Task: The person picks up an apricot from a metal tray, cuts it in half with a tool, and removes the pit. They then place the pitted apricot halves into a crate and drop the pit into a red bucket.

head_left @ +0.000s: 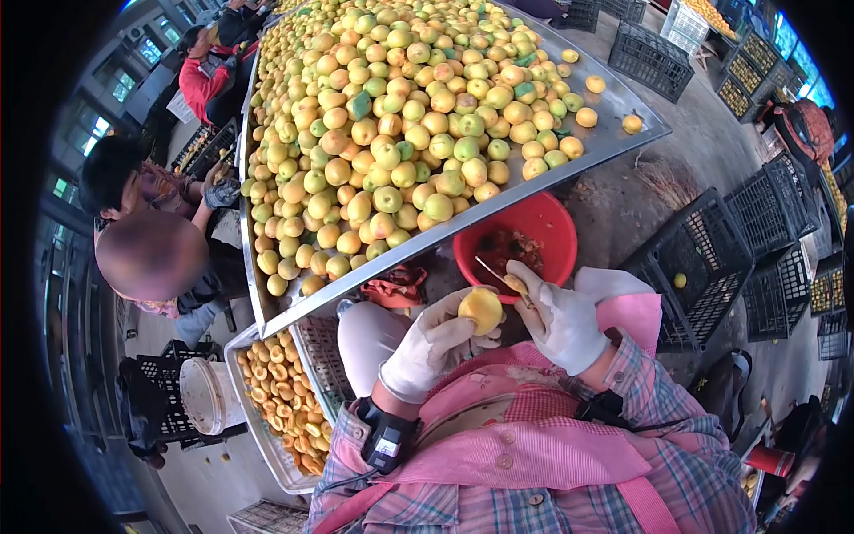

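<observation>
My left hand (425, 349), in a white glove, is closed around a yellow apricot (481, 310), holding it up over my lap. My gloved right hand (567, 327) grips a small knife (515, 284) by its handle. The knife's thin blade points up and left, just above the apricot and apart from it. Beyond both hands sits a red basin (559, 233) with dark scraps inside. A metal table (623, 147) heaped with whole apricots (382, 133) slopes away in front of me.
At lower left stands a white crate (238, 365) of halved apricots (283, 400). A white bucket (200, 396) is farther left. Black crates (698, 258) line the right side. A co-worker (151, 222) sits at the table's left edge, with another in red (203, 84) beyond.
</observation>
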Demonstrator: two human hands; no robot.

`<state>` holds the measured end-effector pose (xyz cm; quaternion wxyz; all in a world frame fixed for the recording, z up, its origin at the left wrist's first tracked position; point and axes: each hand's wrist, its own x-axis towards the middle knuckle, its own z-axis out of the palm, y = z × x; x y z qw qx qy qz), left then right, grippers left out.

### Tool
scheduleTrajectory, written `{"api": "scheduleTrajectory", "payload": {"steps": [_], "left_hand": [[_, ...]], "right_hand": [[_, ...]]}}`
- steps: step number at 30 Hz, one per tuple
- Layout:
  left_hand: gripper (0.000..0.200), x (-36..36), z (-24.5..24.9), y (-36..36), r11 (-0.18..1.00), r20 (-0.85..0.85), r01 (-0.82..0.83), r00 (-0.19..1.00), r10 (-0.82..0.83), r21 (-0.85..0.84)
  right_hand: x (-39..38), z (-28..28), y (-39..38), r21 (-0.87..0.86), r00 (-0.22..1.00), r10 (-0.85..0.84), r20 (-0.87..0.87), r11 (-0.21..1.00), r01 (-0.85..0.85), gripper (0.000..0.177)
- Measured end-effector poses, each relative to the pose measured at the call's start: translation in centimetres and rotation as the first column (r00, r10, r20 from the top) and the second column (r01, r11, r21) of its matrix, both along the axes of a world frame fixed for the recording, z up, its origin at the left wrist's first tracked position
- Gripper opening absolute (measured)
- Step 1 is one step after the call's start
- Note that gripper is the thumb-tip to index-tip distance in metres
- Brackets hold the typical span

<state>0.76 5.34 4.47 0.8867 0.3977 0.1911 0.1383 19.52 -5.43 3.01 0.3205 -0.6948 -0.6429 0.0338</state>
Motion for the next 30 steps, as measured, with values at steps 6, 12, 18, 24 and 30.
{"api": "scheduleTrajectory", "payload": {"steps": [6, 12, 18, 24, 30], "left_hand": [[0.054, 0.3, -1.9, -0.3, 0.971, 0.189, -0.078, 0.974, 0.122, -0.226], [0.049, -0.6, -4.2, -0.3, 0.923, 0.255, -0.144, 0.935, 0.245, -0.357], [0.052, -0.4, -6.0, 0.6, 0.745, 0.444, -0.048, 0.777, 0.447, -0.665], [0.058, -0.7, -2.5, 0.2, 0.695, 0.392, -0.140, 0.740, 0.547, -0.705], [0.062, -2.3, -2.2, 0.4, 0.749, 0.407, -0.147, 0.764, 0.501, -0.646]], "right_hand": [[-0.1, -1.7, 0.2, 0.059, 0.979, 0.010, -0.202, 0.998, 0.002, 0.053], [-0.2, -1.3, 0.7, -0.025, 0.880, 0.014, -0.474, 0.999, -0.029, 0.046], [-0.5, -0.3, 1.3, -0.157, 0.876, 0.085, -0.475, 0.971, -0.179, 0.046], [-3.6, 1.0, 1.8, 0.070, 0.185, 0.182, -0.966, 0.870, -0.488, 0.036], [-5.2, 6.3, 3.2, -0.260, 0.239, -0.130, -0.962, 0.697, -0.669, 0.025]]}}
